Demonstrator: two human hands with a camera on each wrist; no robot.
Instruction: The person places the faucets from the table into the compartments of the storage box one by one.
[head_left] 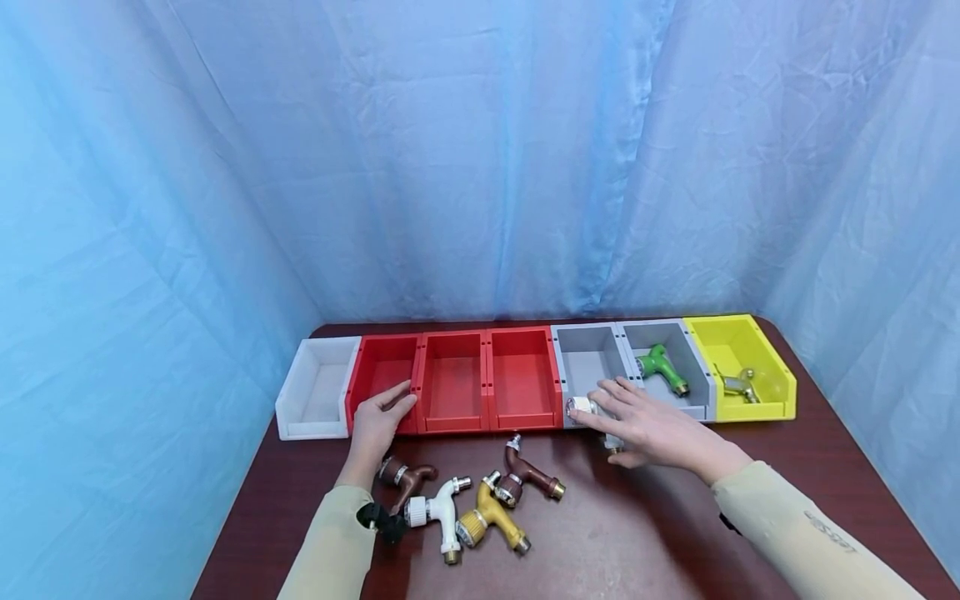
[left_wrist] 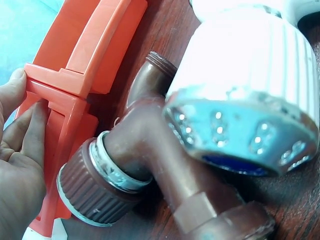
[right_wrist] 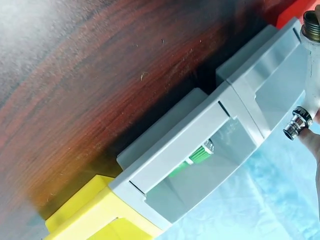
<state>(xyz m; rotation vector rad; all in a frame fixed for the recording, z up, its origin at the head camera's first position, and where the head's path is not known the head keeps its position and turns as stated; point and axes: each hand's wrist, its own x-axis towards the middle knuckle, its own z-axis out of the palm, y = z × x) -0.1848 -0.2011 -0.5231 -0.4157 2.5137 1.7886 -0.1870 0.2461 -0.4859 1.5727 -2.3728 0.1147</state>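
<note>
My left hand (head_left: pixel 375 429) is at the leftmost red bin (head_left: pixel 384 358), thumb and fingers pinching its wall near the front right corner. Over the front of the left grey bin (head_left: pixel 588 342), my right hand (head_left: pixel 641 421) grips a white faucet (head_left: pixel 579 407). Its chrome spout and threaded end show in the right wrist view, while fingers hide much of its body. Below the left hand lie a brown faucet (left_wrist: pixel 150 130) and a white-handled faucet (head_left: pixel 444 512). A yellow faucet (head_left: pixel 491 518) and a dark red faucet (head_left: pixel 528 473) rest to their right.
A row of bins spans the back of the table (head_left: pixel 600 542): a white bin (head_left: pixel 292 417), several red, two grey and a yellow bin (head_left: pixel 783 392). A green faucet (head_left: pixel 660 367) lies in the right grey bin; a metal faucet (head_left: pixel 741 386) in the yellow. Blue curtains (head_left: pixel 450 167) surround it.
</note>
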